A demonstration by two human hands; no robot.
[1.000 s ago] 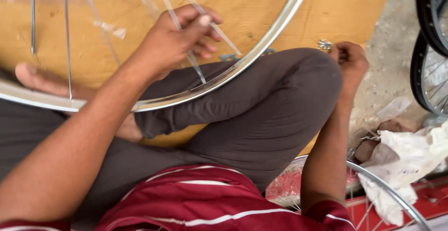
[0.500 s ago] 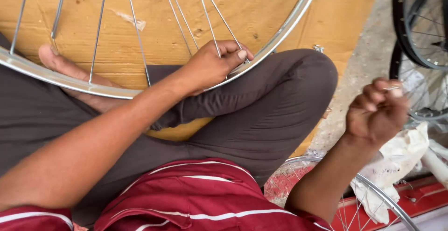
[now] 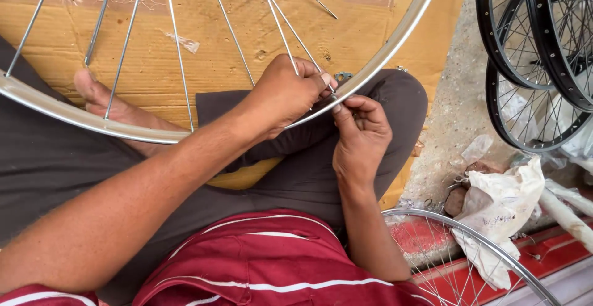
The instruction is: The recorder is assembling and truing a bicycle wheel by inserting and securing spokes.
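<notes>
Silver wheel rim point(image 3: 395, 40) lies across the person's lap over cardboard point(image 3: 204, 40). Left hand point(image 3: 281, 93) arches over its edge, fingers pinched on a spoke point(image 3: 278, 25); right hand point(image 3: 361, 133) reaches up beneath, fingertips pressed together at the spoke's end.

A big sheet of brown cardboard point(image 3: 204, 34) lies on the ground. Black bicycle wheels point(image 3: 537, 59) stand off its right edge. A crumpled white paper bag point(image 3: 500, 210) lies near them on the grey floor. Another silver wheel point(image 3: 469, 256) rests by a red frame point(image 3: 543, 253).
</notes>
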